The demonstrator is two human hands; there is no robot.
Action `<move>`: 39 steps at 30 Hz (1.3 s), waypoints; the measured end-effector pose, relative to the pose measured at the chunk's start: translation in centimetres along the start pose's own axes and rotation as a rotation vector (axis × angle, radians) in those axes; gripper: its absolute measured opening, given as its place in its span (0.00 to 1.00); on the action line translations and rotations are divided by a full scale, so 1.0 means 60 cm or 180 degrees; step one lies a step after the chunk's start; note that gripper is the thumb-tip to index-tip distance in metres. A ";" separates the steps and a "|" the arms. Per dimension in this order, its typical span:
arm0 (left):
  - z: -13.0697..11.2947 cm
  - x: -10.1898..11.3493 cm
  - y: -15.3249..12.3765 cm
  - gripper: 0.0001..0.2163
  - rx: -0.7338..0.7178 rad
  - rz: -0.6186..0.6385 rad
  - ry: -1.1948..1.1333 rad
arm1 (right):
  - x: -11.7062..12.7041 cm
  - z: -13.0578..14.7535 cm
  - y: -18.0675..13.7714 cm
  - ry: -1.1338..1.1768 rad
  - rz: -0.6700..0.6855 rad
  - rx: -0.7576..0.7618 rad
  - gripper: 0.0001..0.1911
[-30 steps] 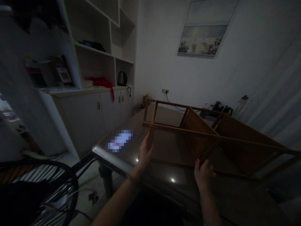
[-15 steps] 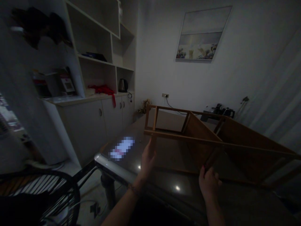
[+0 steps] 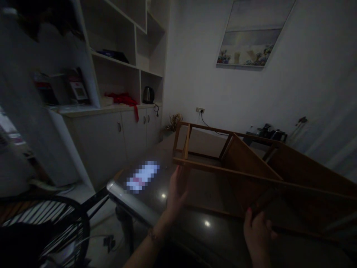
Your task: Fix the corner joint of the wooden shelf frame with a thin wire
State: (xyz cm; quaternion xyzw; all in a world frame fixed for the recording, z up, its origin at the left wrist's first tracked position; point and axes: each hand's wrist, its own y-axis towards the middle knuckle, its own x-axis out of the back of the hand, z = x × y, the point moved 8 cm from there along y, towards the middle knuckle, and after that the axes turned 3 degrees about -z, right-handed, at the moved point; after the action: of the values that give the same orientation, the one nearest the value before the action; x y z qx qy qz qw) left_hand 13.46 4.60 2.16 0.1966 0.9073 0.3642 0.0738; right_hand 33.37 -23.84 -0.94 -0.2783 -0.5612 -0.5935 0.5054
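A brown wooden shelf rack (image 3: 228,171) with slanting panels lies on its side across the dark, glossy table (image 3: 223,242). My left hand (image 3: 177,193) is at the rack's near left corner, closed around its end piece with the fingertips just under the upper rail. Further right, my right hand (image 3: 259,232) grips the rack low down, near the foot of a slanting panel. Its thumb points up and the fingers are curled; the exact part it holds is dark. A lit, blurred-out phone (image 3: 143,175) rests on the table left of my left hand.
A black round-framed chair (image 3: 69,223) stands at lower left beside the table's metal edge (image 3: 125,197). White cabinets (image 3: 103,141) carry a red cloth (image 3: 124,98) and a kettle (image 3: 148,95). Behind the rack are dark appliances (image 3: 267,132) and a wall socket (image 3: 200,110).
The view has turned slightly left and down the wall, shifting the scene. Both hands keep their places on the rack, which appears slightly lower and further right in the picture.
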 end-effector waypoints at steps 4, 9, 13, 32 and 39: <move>-0.012 0.000 -0.006 0.32 -0.0213 0.0111 -0.0014 | 0.000 -0.006 0.000 0.0018 0.0077 -0.0091 0.28; -0.027 -0.001 -0.005 0.31 -0.0300 0.0180 0.0045 | 0.007 -0.005 -0.001 0.0024 0.0087 -0.0102 0.29; -0.037 -0.001 -0.003 0.32 -0.0290 0.0141 0.0048 | 0.010 -0.003 -0.003 -0.0001 0.0151 -0.0148 0.30; -0.040 -0.004 -0.007 0.33 -0.0566 0.0225 0.0145 | 0.006 -0.016 -0.009 0.0426 0.0012 -0.0357 0.37; -0.036 -0.002 -0.010 0.32 -0.0474 0.0257 0.0224 | 0.086 -0.013 -0.036 0.1183 -0.1117 -0.0123 0.41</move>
State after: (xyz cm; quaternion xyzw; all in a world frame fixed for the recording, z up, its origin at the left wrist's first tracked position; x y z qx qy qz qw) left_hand 12.80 2.82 3.31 0.2141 0.8711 0.4400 0.0416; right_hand 29.85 -26.39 2.70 -0.0724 -0.4869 -0.7237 0.4837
